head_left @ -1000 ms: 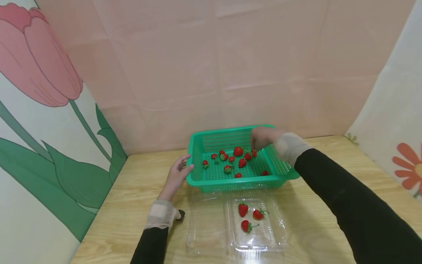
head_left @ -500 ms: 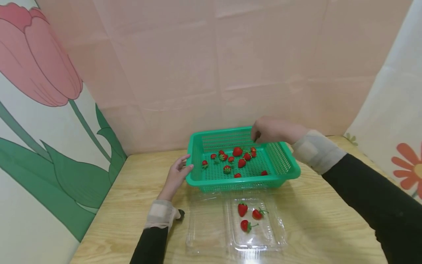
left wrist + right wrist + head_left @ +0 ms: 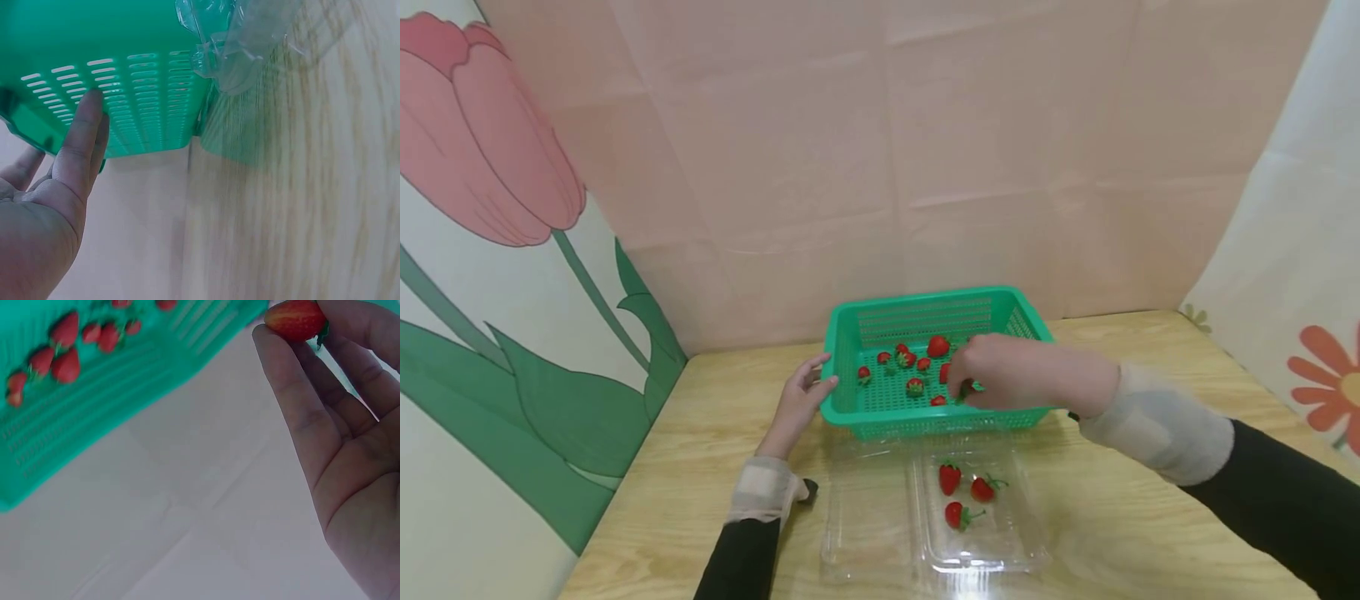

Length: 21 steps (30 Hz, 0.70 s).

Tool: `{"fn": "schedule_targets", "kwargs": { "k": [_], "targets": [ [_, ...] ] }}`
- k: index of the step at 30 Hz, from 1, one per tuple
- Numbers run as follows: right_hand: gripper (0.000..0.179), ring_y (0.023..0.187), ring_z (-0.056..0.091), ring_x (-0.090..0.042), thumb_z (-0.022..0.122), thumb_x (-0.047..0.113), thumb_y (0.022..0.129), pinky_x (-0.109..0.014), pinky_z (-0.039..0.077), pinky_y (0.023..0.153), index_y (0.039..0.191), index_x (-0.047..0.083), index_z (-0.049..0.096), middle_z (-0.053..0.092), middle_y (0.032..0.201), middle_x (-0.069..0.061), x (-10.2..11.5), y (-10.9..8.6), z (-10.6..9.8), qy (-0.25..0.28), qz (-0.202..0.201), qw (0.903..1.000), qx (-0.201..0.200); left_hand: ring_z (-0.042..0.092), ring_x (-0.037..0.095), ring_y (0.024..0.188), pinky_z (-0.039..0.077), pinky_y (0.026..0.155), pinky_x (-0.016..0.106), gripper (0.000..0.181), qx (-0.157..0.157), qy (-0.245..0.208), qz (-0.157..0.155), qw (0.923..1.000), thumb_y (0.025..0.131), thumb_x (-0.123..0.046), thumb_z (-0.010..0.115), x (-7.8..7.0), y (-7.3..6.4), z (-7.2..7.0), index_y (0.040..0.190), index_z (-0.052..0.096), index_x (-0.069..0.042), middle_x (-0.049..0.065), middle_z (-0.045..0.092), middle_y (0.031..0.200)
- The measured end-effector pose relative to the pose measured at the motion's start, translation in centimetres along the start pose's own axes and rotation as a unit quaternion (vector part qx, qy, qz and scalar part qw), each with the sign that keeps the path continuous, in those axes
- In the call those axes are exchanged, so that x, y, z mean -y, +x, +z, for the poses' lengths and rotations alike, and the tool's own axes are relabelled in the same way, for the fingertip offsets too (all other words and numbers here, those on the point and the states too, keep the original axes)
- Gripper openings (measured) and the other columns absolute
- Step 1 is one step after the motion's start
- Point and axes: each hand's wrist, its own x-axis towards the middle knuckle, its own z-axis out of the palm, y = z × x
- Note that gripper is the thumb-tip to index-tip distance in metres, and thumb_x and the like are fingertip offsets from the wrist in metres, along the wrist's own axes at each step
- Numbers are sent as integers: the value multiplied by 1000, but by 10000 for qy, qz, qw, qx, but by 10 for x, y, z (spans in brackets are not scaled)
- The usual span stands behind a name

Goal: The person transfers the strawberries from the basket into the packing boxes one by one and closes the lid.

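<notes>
Over the front R part of the green basket [image 3: 880, 419], the R grip [image 3: 1037, 371] is pinching a strawberry [image 3: 295, 320] btwn its fingertips. R wrist view has the fruit lying sideways, red w/ a paler end, green leaf cap toward the palm; in head view it's mostly hidden by the hand. L grip [image 3: 796, 408] isn't clenched: fingers fairly straight, set against the basket's L side, thumb up by the rim, a fingertip at the slotted wall in L wrist view.

Basket sits on the wood-look tabletop [image 3: 700, 467], near the back. More strawberries are loose on its floor, mostly ctr & L, e.g. a big one [image 3: 937, 346] toward the back; some are behind the R grip, so can't get an exact no. Just in front of the basket: clear plastic container [image 3: 928, 533], unfolded, halves side by side. R half holds 3 strawberries [image 3: 950, 478]: 2 toward the back, 1 nearer the front, all apart.

Both wrists have pale wraps [image 3: 1150, 425] below dk sleeves [image 3: 1277, 500]. Small dk object [image 3: 808, 490] by the L wrist, can't ID. Bkgd: pinkish sheet [image 3: 880, 167], tulip print [image 3: 497, 142] at L, orange flower print [image 3: 1330, 383] at R.
</notes>
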Motion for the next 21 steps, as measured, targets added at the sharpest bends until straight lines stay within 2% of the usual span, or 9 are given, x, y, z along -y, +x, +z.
{"fn": "schedule_targets", "kwargs": {
  "k": [3,4,7,8,11,13,15,18,21],
  "targets": [
    [24,71,57,-7,66,-13,76,-24,49,64,76,11,71,63,76,10,10,-1,15,-102,-325,9994,50,56,34,116,50,89,43,52,8,141,43,9999,98,-18,59,-10,-4,1,146,42,-6,22,54,131],
    [25,71,56,-6,66,-13,75,-23,48,64,75,11,71,62,76,11,14,-2,20,-86,-359,9993,90,56,34,116,50,88,42,52,9,154,21,9999,98,-19,59,-7,-3,0,146,42,-7,22,54,131],
    [30,60,35,-4,56,-17,71,-20,32,53,60,11,53,38,62,13,20,-2,38,-7,-277,9990,351,56,34,117,50,88,42,53,-11,80,13,10000,98,-21,61,2,3,-1,147,43,-10,21,54,131],
    [30,60,32,-5,55,-17,69,-21,30,53,60,12,52,35,62,12,22,-2,44,13,-241,9988,420,56,34,118,50,88,43,54,-19,56,24,10000,98,-22,61,5,4,-1,147,43,-11,21,54,132],
    [28,61,39,-2,59,-14,71,-19,35,54,63,13,60,44,63,16,25,-2,60,-53,24,9977,674,56,34,117,50,88,44,54,-96,1,60,9999,96,-25,63,16,9,-2,146,45,-14,20,55,131],
    [26,69,51,-2,66,-10,73,-18,44,60,75,15,73,60,73,16,26,-2,69,-68,220,9961,851,57,33,116,50,88,44,53,-147,33,95,9998,96,-26,64,18,10,-1,144,47,-16,19,56,130],
    [28,77,57,-3,70,-7,73,-19,48,64,85,17,78,67,85,14,26,-1,78,-4,413,9939,1023,58,32,115,50,88,44,51,-176,37,110,9998,95,-27,64,20,10,-1,143,49,-18,17,57,128],
    [29,76,57,-2,70,-6,71,-18,48,65,83,18,78,68,87,13,24,1,88,65,523,9916,1182,58,29,114,50,87,44,49,-216,92,97,9997,95,-30,65,20,10,-1,141,51,-24,13,58,127],
    [23,70,54,-2,69,-5,68,-19,47,60,73,17,74,66,79,13,19,3,97,-29,354,9923,1186,58,28,114,50,86,45,48,-247,127,80,9996,94,-32,65,19,10,-1,140,52,-27,11,58,127]
  ]
}}
